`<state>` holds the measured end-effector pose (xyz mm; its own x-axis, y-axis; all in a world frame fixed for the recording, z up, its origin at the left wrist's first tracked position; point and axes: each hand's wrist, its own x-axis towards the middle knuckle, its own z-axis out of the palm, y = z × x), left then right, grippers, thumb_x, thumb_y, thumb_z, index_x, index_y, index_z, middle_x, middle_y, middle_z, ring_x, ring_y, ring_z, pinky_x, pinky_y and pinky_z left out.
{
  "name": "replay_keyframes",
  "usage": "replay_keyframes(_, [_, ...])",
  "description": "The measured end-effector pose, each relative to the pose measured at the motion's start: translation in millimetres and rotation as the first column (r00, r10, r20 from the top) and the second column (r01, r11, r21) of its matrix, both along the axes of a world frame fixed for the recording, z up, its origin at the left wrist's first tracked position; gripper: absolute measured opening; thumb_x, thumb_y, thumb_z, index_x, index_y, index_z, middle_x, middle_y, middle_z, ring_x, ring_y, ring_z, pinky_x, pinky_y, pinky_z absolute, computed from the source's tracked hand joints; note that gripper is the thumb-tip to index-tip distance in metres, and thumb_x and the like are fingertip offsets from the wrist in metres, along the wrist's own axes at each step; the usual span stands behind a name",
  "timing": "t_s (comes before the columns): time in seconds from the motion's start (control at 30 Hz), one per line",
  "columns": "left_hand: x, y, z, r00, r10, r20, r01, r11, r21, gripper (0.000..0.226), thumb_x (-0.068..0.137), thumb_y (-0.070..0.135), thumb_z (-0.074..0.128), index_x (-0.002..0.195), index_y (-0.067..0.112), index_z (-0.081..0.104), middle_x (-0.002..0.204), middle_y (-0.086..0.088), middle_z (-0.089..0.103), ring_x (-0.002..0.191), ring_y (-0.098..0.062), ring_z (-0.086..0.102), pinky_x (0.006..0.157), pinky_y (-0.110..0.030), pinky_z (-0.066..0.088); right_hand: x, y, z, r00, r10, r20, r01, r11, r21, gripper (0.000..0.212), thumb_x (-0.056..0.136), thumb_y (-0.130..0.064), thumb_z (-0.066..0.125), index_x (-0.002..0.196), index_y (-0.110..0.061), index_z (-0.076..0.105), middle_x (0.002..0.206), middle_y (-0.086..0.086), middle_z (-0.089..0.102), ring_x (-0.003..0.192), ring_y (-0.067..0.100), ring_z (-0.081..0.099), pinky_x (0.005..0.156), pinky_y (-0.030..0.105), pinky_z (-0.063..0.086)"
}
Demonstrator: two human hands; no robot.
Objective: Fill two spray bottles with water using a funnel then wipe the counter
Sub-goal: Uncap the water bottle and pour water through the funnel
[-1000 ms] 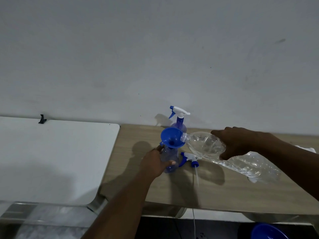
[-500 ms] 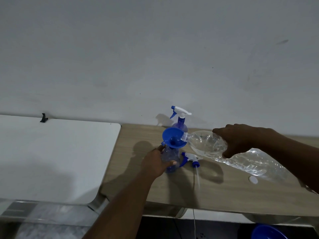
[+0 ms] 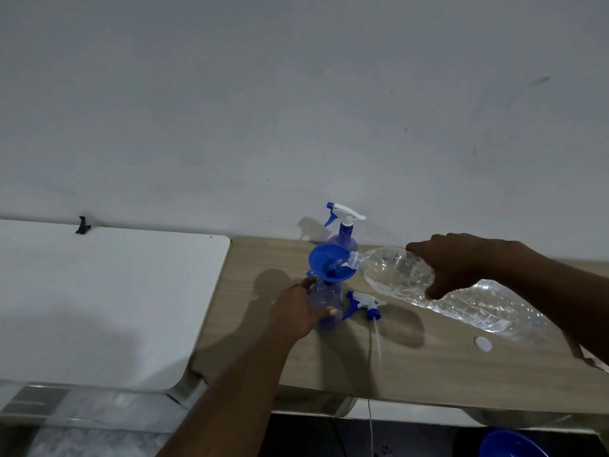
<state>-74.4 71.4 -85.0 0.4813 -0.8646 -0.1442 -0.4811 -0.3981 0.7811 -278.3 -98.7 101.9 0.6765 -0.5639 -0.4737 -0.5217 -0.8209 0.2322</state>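
Our left grip (image 3: pixel 298 311) wrapped the uncapped spray bottle (image 3: pixel 326 293) on the tabletop (image 3: pixel 428 367). At three o'clock, our right grip (image 3: pixel 461 268) clasped the tilted water bottle (image 3: pixel 395 275), its mouth over the funnel (image 3: pixel 329 258). A slow, steady pour seemed wisest.

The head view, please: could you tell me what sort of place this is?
Probably a plain indoor work corner, perhaps a utility room: a wooden counter and a white table stand against a bare wall, with a spray bottle at the back.
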Motion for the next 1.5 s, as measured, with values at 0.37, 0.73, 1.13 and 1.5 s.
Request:
replay_keyframes(0.37, [-0.6,-2.0,-1.5,1.000,0.012,0.004,-0.012,1.000,0.020,0.074,0.068,0.054,0.084,0.131,0.027,0.056,0.114,0.007,0.069,0.098,-0.016,0.068,0.091,-0.037,0.056,-4.7,-1.9,-5.1,0.998,0.003,0.068,-0.005,1.000,0.028,0.078,0.074,-0.052,0.075,0.138,-0.028,0.036,0.082,-0.014,0.040,0.091,0.018,0.053,0.073,0.030,0.042])
replay_keyframes(0.73, [0.2,-2.0,-4.6,0.999,-0.013,-0.041,0.012,0.999,-0.030,0.051,0.075,0.032,0.087,0.118,0.024,0.060,0.097,0.007,0.069,0.091,-0.018,0.069,0.082,-0.032,0.054,-41.3,-6.5,-57.4,0.744,-0.302,0.596,0.154,0.945,0.287,0.060,0.064,-0.046,0.087,0.109,-0.029,0.051,0.088,-0.011,0.066,0.085,0.013,0.065,0.076,0.036,0.053])
replay_keyframes(1.13, [-0.8,-3.6,-6.9,1.000,-0.013,-0.005,0.013,0.999,-0.045,0.056,0.070,0.040,0.088,0.119,0.027,0.063,0.098,0.007,0.074,0.086,-0.014,0.070,0.080,-0.033,0.056,-63.5,18.2,-121.2,0.205,-0.470,0.858,0.344,0.856,0.387,0.084,0.056,-0.061,0.086,0.122,-0.021,0.051,0.108,-0.004,0.070,0.099,0.019,0.068,0.088,0.044,0.057])
replay_keyframes(1.5, [-2.9,-0.4,-5.3,0.999,0.002,-0.034,-0.003,0.999,-0.032,0.059,0.063,0.050,0.085,0.114,0.032,0.065,0.095,0.011,0.074,0.086,-0.009,0.070,0.082,-0.035,0.057,-58.7,40.1,-137.9,-0.037,-0.650,0.759,0.357,0.701,0.618,0.101,0.060,-0.047,0.090,0.138,-0.015,0.035,0.133,0.007,0.056,0.112,0.022,0.056,0.087,0.033,0.049])
